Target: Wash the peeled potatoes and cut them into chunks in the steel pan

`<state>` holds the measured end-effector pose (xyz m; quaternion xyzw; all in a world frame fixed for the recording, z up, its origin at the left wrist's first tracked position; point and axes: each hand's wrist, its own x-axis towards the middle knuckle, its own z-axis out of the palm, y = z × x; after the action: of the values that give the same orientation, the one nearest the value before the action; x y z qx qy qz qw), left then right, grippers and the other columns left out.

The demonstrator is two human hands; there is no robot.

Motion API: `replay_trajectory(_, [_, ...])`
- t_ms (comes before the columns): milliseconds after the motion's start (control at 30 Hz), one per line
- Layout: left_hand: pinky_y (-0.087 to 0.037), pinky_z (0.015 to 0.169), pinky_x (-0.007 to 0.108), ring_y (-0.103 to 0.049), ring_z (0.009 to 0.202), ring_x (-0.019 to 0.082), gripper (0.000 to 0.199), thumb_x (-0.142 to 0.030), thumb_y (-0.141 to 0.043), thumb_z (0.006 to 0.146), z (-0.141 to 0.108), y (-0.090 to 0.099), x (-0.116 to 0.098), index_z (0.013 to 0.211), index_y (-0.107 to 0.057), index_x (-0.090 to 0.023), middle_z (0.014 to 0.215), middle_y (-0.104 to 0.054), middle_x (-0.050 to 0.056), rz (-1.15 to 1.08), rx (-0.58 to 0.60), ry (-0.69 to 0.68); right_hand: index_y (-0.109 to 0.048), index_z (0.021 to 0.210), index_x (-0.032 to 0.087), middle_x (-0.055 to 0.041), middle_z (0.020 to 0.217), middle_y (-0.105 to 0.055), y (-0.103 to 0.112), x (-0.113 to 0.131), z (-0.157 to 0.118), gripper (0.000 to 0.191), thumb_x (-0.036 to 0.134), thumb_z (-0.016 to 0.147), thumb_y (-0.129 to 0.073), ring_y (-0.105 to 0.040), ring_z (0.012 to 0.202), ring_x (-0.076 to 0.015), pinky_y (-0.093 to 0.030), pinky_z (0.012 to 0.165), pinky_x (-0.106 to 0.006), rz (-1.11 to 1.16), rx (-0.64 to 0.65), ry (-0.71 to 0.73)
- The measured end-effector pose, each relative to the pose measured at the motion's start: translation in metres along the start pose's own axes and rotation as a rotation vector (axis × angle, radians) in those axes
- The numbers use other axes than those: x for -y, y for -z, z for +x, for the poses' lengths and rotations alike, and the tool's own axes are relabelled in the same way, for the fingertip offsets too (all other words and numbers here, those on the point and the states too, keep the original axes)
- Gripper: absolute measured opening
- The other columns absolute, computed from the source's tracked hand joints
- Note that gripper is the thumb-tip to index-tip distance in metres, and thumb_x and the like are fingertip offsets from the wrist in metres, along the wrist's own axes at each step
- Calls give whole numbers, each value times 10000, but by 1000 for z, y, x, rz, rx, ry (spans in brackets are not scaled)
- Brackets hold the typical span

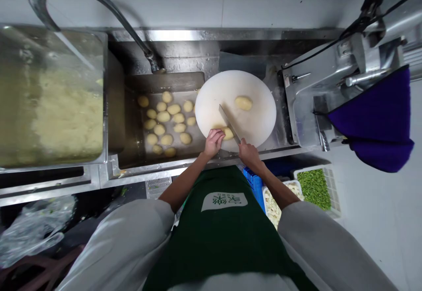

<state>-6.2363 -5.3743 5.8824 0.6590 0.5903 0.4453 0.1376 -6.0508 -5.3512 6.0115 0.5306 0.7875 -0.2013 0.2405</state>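
Note:
A round white cutting board [211, 89] lies beside the sink. At its front edge, my left hand [214, 142] has its fingers on the left end of a peeled potato [227, 133]. My right hand [249, 153] is wrapped round the handle of a knife [228, 121]. The blade points away and to the left, close to the right side of that potato; whether it touches is unclear. Farther back on the board lies another peeled potato [243, 103]. The knife's handle is mostly hidden in my right hand.
Several peeled potatoes [163, 116] lie in the sink [132, 150]. Left of it, water from a curved tap [99, 0] runs into a metal tub [104, 106]. A machine [332, 71] with purple cloth [376, 119] stands right. Below are a green-filled basket [334, 194] and a blue crate [255, 185].

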Motion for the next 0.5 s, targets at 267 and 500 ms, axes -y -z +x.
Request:
replay_trajectory(267, [-515, 838, 358, -535, 938, 227, 274, -210, -378, 1030, 30, 17, -15, 996, -646, -164, 966, -601, 101, 158, 343, -84, -454, 1256, 115, -189, 1018, -720, 4, 6, 6, 342, 258, 1051, -221, -712, 943, -275, -497, 810, -336, -16, -24, 10])
replay_trajectory(500, [-505, 870, 397, -519, 985, 260, 290, -47, -382, 936, 40, 16, -23, 1028, -635, -154, 1014, -592, 113, 227, 475, -78, -441, 1307, 92, -200, 1015, -715, 10, 12, 9, 382, 265, 1046, -222, -703, 968, -286, -494, 836, -353, -10, -12, 19])
